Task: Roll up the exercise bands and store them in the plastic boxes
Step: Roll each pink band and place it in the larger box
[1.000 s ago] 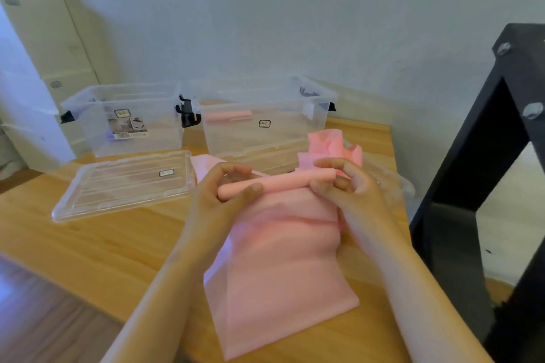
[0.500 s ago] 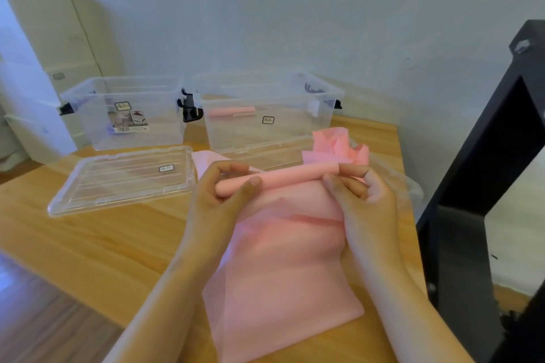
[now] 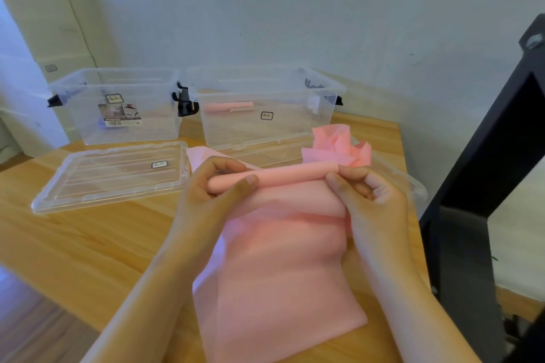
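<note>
Free over the desk (image 3: 73,244) along its near left edge. Blocked along the far edge by left box (image 3: 118,115), right box (image 3: 236,130) and lid (image 3: 109,177).

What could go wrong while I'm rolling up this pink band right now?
The roll is thin, with most of the band unrolled; if the left hand or right hand loosens, it may spring open. The crumpled pink band just behind could get caught in it.

Forearms forward — left grip (image 3: 213,194) and right grip (image 3: 374,200) pinching the pink roll (image 3: 295,174); fingers curled
</note>
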Available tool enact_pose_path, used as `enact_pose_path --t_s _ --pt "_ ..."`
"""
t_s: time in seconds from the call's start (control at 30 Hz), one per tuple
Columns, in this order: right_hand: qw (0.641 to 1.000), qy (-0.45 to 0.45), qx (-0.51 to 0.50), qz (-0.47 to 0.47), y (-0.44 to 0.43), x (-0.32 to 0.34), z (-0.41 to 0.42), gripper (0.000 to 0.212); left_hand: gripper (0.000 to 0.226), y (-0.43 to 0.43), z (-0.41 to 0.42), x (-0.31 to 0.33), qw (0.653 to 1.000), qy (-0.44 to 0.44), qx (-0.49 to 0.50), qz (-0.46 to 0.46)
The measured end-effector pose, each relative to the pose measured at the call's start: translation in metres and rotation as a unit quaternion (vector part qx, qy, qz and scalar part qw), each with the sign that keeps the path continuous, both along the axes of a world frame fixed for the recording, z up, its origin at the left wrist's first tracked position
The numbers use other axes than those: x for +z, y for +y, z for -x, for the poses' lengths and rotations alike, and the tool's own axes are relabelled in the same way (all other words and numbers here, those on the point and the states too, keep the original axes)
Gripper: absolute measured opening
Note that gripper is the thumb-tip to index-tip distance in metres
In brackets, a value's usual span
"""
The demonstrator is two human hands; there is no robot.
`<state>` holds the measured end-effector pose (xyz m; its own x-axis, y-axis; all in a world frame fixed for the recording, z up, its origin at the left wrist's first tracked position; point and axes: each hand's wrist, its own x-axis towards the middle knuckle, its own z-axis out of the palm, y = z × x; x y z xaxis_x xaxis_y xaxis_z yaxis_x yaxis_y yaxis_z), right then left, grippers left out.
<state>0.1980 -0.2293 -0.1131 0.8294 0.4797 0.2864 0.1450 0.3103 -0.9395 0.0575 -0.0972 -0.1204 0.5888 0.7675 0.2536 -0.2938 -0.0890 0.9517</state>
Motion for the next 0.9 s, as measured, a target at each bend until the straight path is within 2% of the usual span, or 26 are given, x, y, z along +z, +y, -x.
enact_pose_path --t_s 0.2,0.33,0.47,0.63,0.73,0.9 --pt "1.0 -0.012 0.024 0.006 -0.002 0.005 -0.001 0.009 0.027 0.003 0.003 -0.001 1.0 -0.005 -0.006 0.024" --pt "0.999 -0.024 0.031 0.009 -0.003 0.006 -0.001 0.012 0.016 0.004 0.003 -0.001 0.999 0.003 -0.007 0.032" --pt "0.998 -0.032 0.042 0.016 -0.003 0.007 -0.001 0.014 0.027 0.005 0.006 0.0 0.999 0.005 -0.009 0.035" --pt "0.997 -0.003 0.066 0.031 -0.003 0.008 0.002 0.011 0.018 0.004 0.007 0.001 0.998 -0.019 -0.018 0.05" --pt "0.993 0.008 0.104 0.056 -0.002 0.009 0.004 0.029 0.031 0.001 0.008 0.003 0.997 -0.038 -0.046 0.046" --pt "0.991 0.0 0.128 0.047 -0.002 0.011 0.005 0.015 0.05 0.001 0.008 0.006 1.0 -0.004 -0.029 0.008"
